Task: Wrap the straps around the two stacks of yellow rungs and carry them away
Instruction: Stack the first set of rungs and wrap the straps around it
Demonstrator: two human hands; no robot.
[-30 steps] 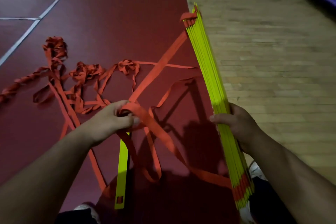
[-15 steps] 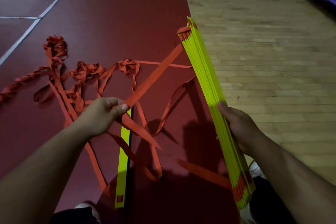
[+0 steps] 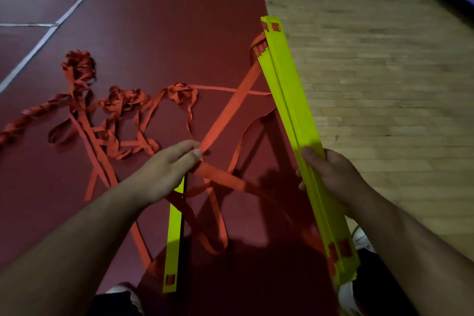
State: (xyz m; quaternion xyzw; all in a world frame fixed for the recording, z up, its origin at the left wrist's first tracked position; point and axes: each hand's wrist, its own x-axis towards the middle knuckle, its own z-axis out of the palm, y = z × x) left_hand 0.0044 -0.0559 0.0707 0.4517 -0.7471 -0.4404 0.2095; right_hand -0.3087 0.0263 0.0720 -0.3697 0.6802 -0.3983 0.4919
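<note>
While R hand (image 3: 333,177) clenches the stack of yellow rungs (image 3: 295,110) at 3 o'clock, L hand (image 3: 164,172) fingers (image 3: 183,147) pinch an orange strap (image 3: 230,105) near center; 1 loose rung (image 3: 174,238) lies on floor (image 3: 179,33), 6 o'clock.

The light is dim and warm, and the frame darkens toward the bottom edge and the corners. The stack of flat bright yellow plastic rungs (image 3: 292,100) in the right hand (image 3: 333,174) is the brightest thing, vivid and evenly lit. Its soft shadow, with that of the arms, falls leftward on the dark red matte floor (image 3: 179,20). The orange fabric strap (image 3: 225,115) pinched by the left hand (image 3: 164,169) reads sharp. The pale wooden plank floor (image 3: 372,84) smears with blur toward the right edge.
</note>
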